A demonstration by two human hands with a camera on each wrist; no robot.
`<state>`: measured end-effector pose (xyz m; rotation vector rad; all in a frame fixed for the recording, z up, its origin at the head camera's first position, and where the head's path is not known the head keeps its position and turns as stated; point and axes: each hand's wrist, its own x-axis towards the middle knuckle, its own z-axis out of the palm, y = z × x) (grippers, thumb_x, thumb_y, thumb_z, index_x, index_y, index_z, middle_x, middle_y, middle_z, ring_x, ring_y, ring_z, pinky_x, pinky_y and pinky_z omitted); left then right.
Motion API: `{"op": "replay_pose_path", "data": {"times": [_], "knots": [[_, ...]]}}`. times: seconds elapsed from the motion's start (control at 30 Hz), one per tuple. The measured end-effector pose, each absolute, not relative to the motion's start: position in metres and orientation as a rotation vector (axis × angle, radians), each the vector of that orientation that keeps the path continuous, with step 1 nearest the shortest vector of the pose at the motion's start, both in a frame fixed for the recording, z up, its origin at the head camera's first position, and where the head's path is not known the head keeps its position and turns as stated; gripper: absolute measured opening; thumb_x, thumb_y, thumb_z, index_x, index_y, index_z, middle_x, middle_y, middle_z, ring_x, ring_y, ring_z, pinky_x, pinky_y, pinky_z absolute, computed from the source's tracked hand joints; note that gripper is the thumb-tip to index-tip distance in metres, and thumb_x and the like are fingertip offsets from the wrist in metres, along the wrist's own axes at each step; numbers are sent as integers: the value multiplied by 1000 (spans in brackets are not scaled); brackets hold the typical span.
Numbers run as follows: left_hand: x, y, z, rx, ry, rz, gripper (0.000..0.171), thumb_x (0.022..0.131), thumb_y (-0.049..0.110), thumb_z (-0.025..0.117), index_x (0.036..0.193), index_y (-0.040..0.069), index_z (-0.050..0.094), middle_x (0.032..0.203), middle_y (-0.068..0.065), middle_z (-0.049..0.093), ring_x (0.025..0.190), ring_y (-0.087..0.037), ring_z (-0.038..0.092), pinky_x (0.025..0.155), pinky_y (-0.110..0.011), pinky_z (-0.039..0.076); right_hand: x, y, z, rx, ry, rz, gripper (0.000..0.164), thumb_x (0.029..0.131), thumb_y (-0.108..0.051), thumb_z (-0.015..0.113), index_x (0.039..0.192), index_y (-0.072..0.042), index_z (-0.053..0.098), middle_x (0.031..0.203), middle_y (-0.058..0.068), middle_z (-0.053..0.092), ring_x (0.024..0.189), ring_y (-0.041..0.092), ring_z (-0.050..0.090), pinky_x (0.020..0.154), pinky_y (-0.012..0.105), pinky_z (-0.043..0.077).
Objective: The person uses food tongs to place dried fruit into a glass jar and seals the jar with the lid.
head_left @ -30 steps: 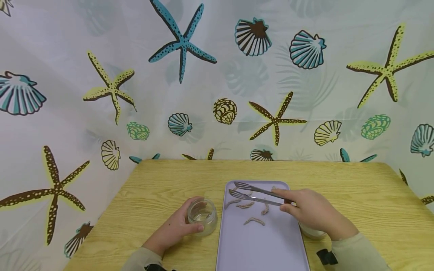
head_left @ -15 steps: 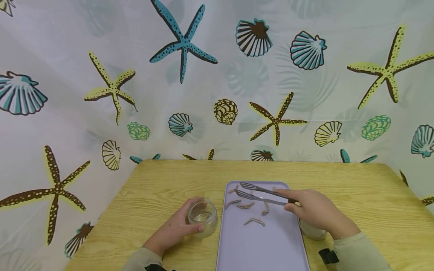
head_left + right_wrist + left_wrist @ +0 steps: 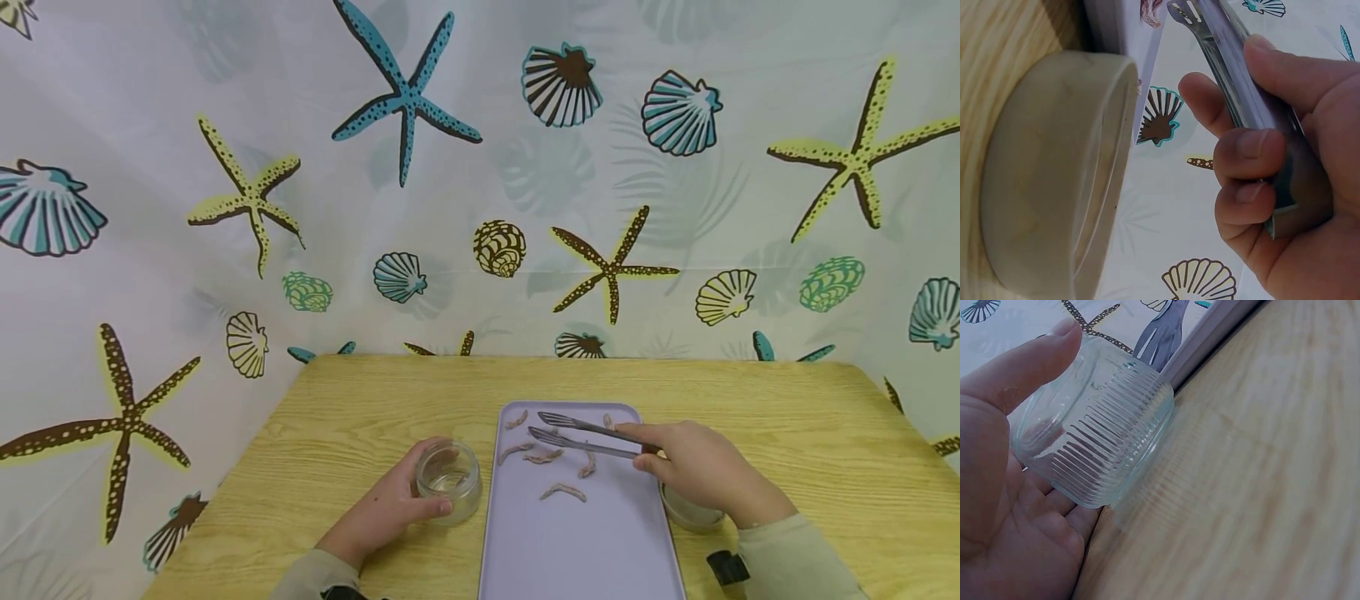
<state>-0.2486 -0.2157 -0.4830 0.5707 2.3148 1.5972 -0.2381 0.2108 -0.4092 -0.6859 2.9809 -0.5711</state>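
My left hand is wrapped round a small clear glass jar on the table, left of the tray. In the left wrist view the ribbed jar looks empty, with the thumb lying along its upper side. My right hand holds metal tongs over the far half of a lavender tray. The slotted tips stand apart with nothing seen between them. Several thin, brownish, twisted strips lie scattered on the tray; the tongs partly hide some. What the strips are cannot be told.
A pale round dish stands on the table just right of the tray, partly under my right hand; its contents are hidden. A wooden-patterned table lies beneath, with a seashell-printed curtain behind and at the sides.
The tongs have drawn back slightly to the right and toward me, uncovering a strip at the tray's far left corner. My left hand and the jar have stayed put.
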Motion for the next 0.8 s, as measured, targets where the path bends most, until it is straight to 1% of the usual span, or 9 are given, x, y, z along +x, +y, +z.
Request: {"op": "replay_pose_path", "data": {"times": [0.27, 0.47, 0.57, 0.7, 0.8], "knots": [[-248, -216, -483, 552, 2310, 1600, 77, 91, 25, 78, 154, 20, 34, 152, -5, 47, 139, -26, 42, 114, -52, 25, -238, 210, -411, -670, 2989, -557, 46, 96, -25, 70, 142, -27, 62, 95, -10, 70, 74, 7, 56, 68, 37, 48], [-248, -216, -482, 532, 2318, 1593, 77, 91, 26, 79, 153, 22, 35, 151, -4, 47, 139, -25, 41, 115, -52, 24, -238, 210, -412, -653, 2994, -547, 45, 96, -24, 70, 141, -27, 62, 95, -9, 70, 69, 9, 52, 63, 34, 45], [-248, -216, -482, 536, 2331, 1583, 77, 91, 26, 79, 154, 22, 34, 151, -4, 48, 139, -26, 42, 115, -52, 24, -239, 210, -413, -641, 3007, -534, 46, 96, -23, 71, 141, -27, 62, 90, -10, 68, 65, 11, 49, 58, 34, 41], [-248, -215, -482, 529, 2339, 1578, 80, 90, 27, 79, 155, 19, 33, 151, -2, 48, 140, -25, 41, 115, -52, 24, -239, 209, -414, -629, 3025, -519, 46, 96, -23, 71, 141, -28, 62, 76, -10, 59, 59, 13, 45, 54, 33, 37], [-248, -215, -482, 525, 2330, 1586, 80, 90, 27, 79, 155, 20, 33, 151, -3, 48, 140, -25, 41, 115, -52, 23, -239, 209, -414, -620, 3040, -508, 46, 96, -23, 71, 141, -29, 63, 71, -10, 56, 57, 13, 44, 53, 33, 36]]}}
